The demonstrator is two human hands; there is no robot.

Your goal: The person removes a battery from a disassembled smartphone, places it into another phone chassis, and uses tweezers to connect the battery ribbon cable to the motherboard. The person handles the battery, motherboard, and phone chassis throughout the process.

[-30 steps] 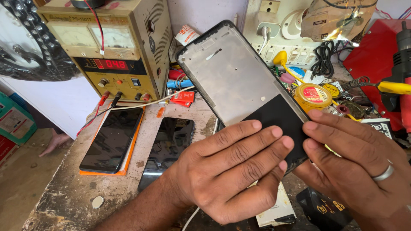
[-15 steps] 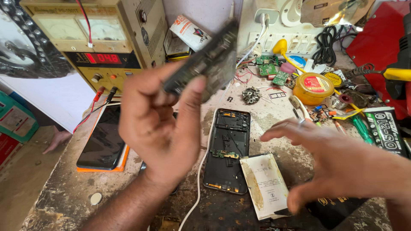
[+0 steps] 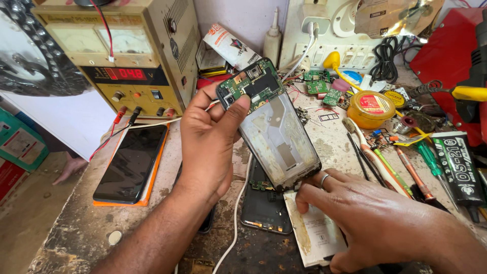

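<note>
Left hand [image 3: 208, 147] grips the phone frame [image 3: 271, 127] near its top, thumb on the circuit board, frame tilted above the worktop [image 3: 76, 233]. Right hand [image 3: 370, 218], fingers loosely curled and holding nothing I can see, touches the frame's bottom edge. An opened phone [image 3: 264, 208] lies under both hands; a battery [image 3: 317, 236] is beneath the right.

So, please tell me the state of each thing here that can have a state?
Phone frame: opened, circuit board exposed, tilted, held up.
Left hand: fingers gripping the frame's top.
Right hand: touching the frame's lower end.
Power supply: on, red display lit.
Black phone: flat, screen dark.
Phone back: flat, opened.
</note>
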